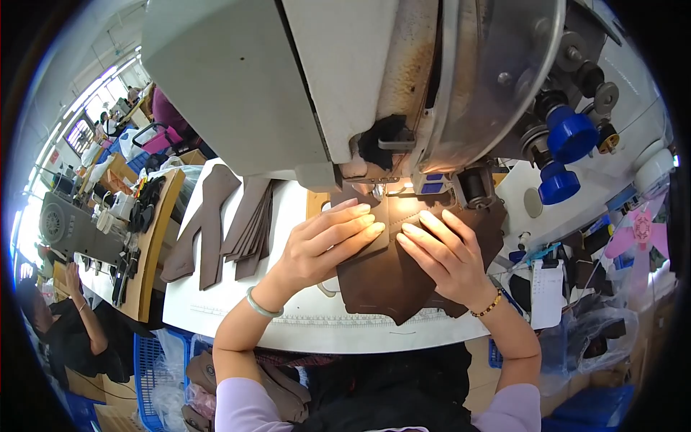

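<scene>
**Guiding a Layered Brown Panel at the Sewing Head**

At the left, dark brown strips (210, 237) and a fanned stack of strips (248, 227) are laid on the white table (245, 317). They are best kept there, well apart from the sewn work.

The left hand (320, 241) is laid palm down, its fingers extended and nearly together. Nothing is seen to be pinched; the thumb is hidden, so its hold cannot be told. The smaller brown piece (379, 246) is pressed by these fingertips onto the large brown panel (381, 284). Its edge should be held square so that the layers are not allowed to creep.

The large panel is spread on the table in front of the sewing machine (216, 93), its far part near the lit needle area (379, 190). Fingertips should be kept to the near side of the needle. A row of stitch-like marks (404, 220) is visible between the hands and may be used as a guide line.

The right hand (446, 263) is rested on the panel with fingers slightly spread, and no grip is seen. Light, even pressure is advised from both hands; the panel should be steered, not pulled, and any rise smoothed out.
</scene>
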`<state>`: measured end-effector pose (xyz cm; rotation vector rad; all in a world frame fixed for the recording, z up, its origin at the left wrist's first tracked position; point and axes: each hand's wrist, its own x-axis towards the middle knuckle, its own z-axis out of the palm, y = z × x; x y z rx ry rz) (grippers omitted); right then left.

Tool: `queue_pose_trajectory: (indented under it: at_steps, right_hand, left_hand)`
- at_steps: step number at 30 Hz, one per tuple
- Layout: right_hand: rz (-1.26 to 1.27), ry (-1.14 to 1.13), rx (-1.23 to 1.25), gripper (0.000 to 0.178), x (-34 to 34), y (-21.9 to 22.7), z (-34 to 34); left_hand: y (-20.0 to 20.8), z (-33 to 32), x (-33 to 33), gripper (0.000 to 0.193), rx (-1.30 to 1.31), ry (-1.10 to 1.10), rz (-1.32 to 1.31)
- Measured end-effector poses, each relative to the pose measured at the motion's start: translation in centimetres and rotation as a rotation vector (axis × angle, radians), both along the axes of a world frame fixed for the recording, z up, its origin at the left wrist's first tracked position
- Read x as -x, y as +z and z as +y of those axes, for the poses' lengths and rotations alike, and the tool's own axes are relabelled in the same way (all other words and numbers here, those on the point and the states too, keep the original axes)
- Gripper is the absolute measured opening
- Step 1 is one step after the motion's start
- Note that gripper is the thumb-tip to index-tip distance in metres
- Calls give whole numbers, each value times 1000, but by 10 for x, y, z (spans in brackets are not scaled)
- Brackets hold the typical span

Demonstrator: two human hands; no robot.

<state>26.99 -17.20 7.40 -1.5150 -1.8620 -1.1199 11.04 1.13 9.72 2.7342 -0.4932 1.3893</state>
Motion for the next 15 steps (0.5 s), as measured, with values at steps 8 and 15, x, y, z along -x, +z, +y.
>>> queue_pose_trajectory:
  at_steps: [8,15]
  right_hand:
    - [122,159,9,30,-4,7,4]
    - [164,181,-11,29,-5,1,8]
  left_hand:
    - [15,5,10,40,20,-61,110]
    - [13,8,15,48,209,-36,203]
